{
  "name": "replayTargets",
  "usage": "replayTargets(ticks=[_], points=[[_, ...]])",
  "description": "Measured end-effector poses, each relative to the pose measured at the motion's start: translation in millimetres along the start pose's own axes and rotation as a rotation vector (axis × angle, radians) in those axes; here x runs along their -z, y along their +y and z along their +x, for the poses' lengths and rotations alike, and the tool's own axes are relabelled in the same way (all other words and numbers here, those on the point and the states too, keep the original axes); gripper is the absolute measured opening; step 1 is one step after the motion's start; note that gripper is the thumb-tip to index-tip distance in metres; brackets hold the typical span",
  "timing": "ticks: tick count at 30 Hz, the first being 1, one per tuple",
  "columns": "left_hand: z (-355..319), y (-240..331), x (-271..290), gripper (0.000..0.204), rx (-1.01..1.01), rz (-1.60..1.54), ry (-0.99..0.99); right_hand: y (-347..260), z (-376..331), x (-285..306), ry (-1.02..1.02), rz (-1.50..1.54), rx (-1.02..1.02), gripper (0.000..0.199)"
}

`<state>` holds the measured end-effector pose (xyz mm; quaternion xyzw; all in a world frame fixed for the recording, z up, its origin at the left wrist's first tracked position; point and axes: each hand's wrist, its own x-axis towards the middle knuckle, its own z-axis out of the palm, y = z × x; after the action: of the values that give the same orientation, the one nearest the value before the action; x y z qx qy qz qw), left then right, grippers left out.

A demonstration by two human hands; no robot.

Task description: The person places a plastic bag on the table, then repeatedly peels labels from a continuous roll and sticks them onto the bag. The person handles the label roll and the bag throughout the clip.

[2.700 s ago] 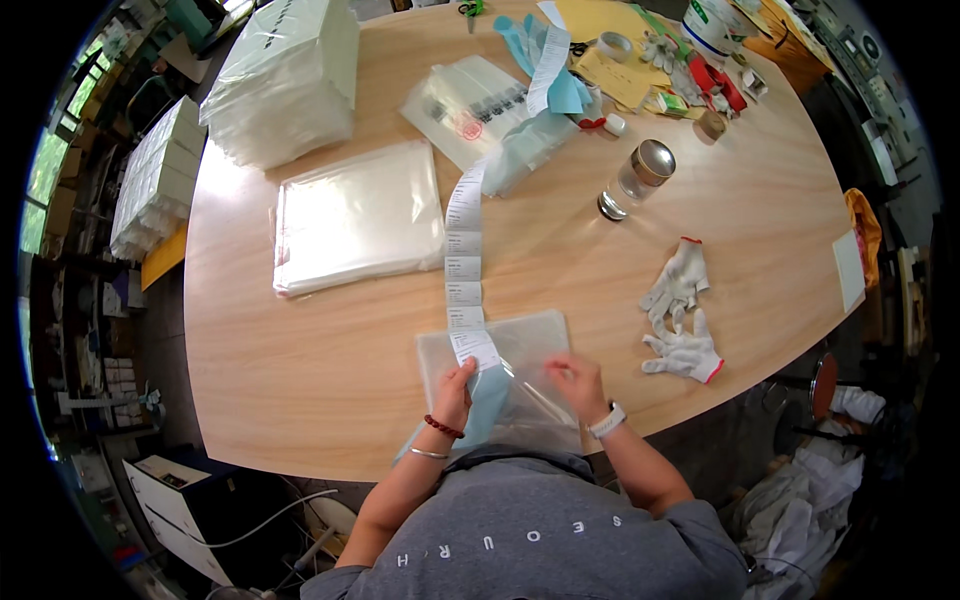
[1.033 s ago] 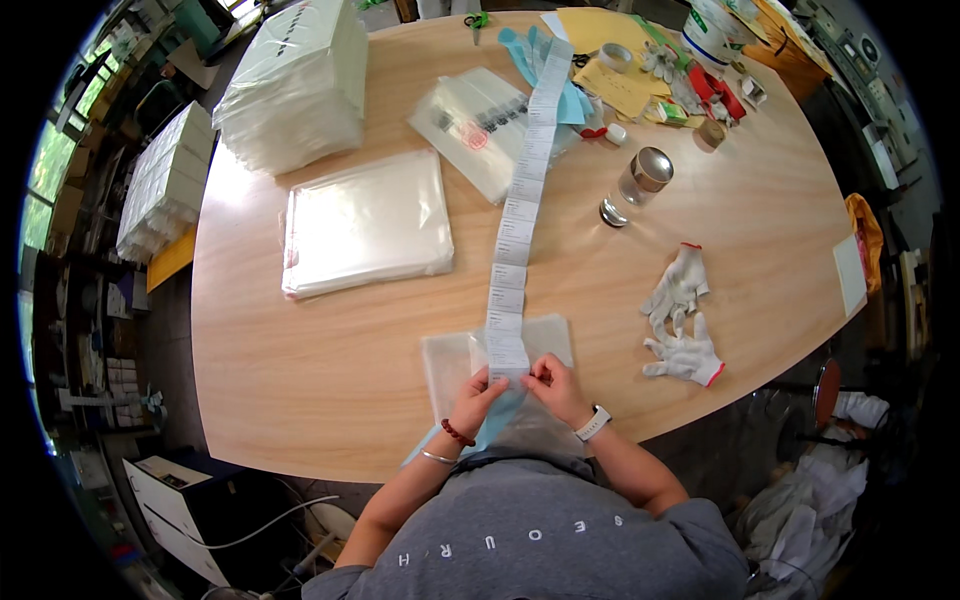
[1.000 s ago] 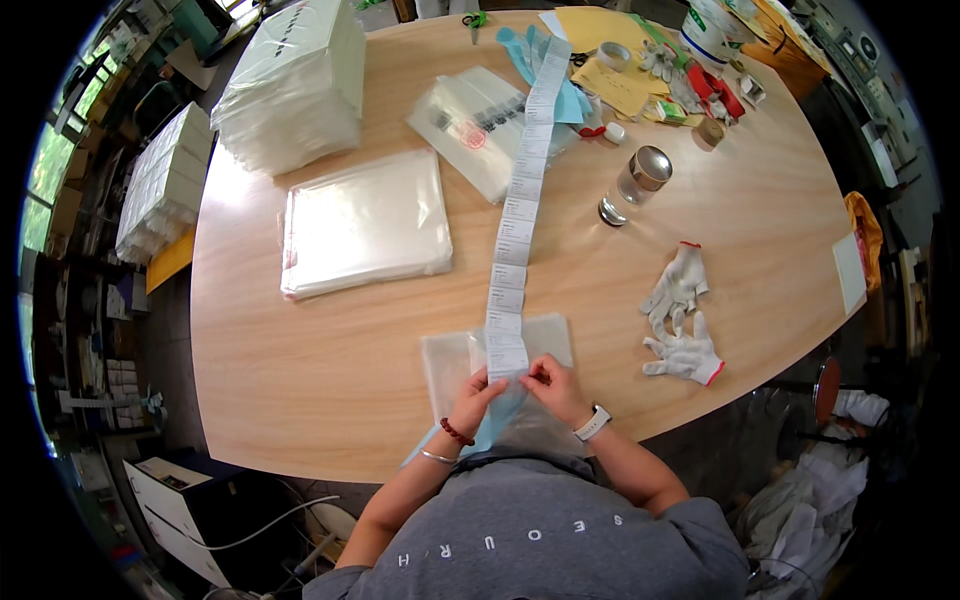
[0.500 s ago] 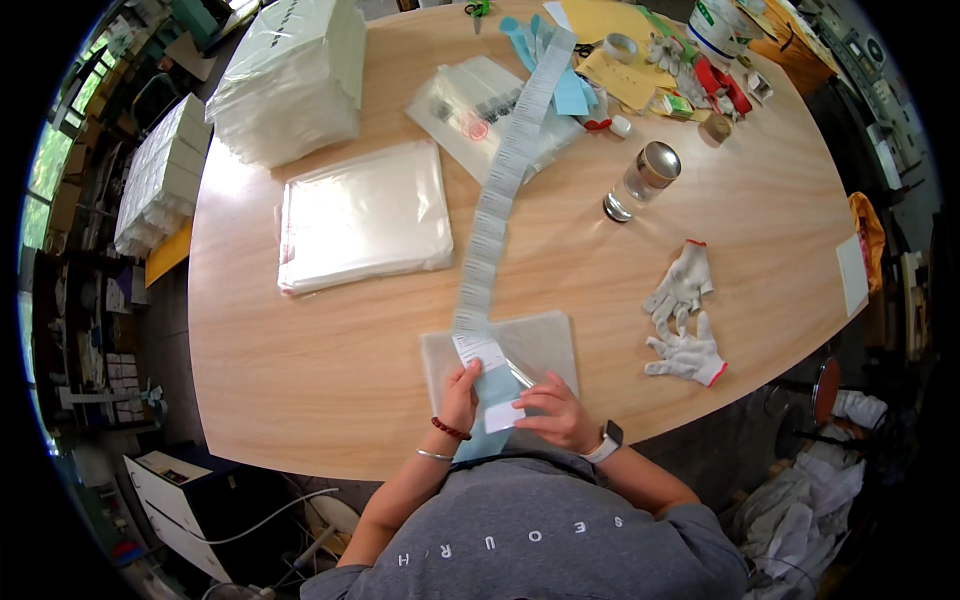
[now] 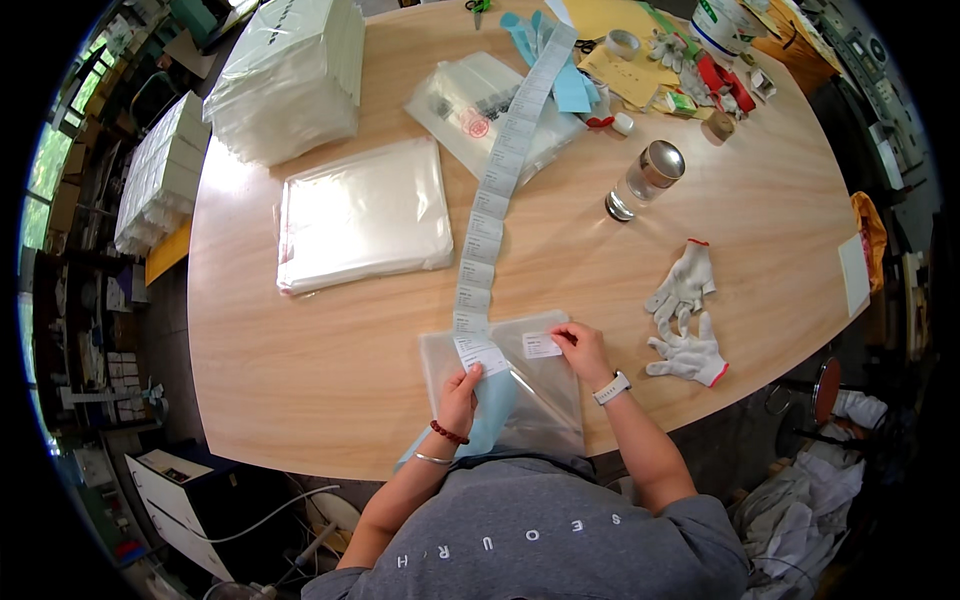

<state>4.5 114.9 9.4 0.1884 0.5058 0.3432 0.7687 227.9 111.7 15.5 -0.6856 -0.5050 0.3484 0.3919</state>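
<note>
A long strip of printed white labels point(image 5: 485, 240) runs down the table toward me. Its near end is pinched in my left hand point(image 5: 458, 405), and pale blue backing paper point(image 5: 490, 410) trails from there toward the table's edge. My right hand point(image 5: 583, 352) has its fingertips closed on one loose white label point(image 5: 541, 345), off the strip. That label is over the upper right part of a clear plastic bag point(image 5: 545, 400) lying flat in front of me. Whether the label touches the bag I cannot tell.
A flat stack of clear bags point(image 5: 365, 215) lies left of the strip, with a tall wrapped stack point(image 5: 290, 90) behind. On the right are a glass bottle point(image 5: 645, 180) and white work gloves point(image 5: 685, 315). Tape rolls, scissors point(image 5: 590, 45) and a white bucket point(image 5: 722, 28) crowd the far right.
My right hand has carried the label from beside my left hand up and right over the bag. The blue backing now hangs free and curves left. My left hand has hardly moved.
</note>
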Motion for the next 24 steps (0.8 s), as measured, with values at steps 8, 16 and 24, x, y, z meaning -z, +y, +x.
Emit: replayTargets(ticks=[8, 16, 24], points=[[-1.6, 1.6, -1.0, 0.017, 0.011, -0.001, 0.006, -26.9, 0.0, -9.3, 0.139, -0.553, 0.315, 0.021], [2.8, -2.0, 9.7, 0.021, 0.035, -0.041, -0.043, 4.3, 27.9, 10.5, -0.050, -0.183, 0.100, 0.019], [-0.1, -2.3, 8.9, 0.022, 0.010, -0.059, -0.057, -2.4, 24.4, 12.8, -0.059, -0.212, 0.145, 0.010]])
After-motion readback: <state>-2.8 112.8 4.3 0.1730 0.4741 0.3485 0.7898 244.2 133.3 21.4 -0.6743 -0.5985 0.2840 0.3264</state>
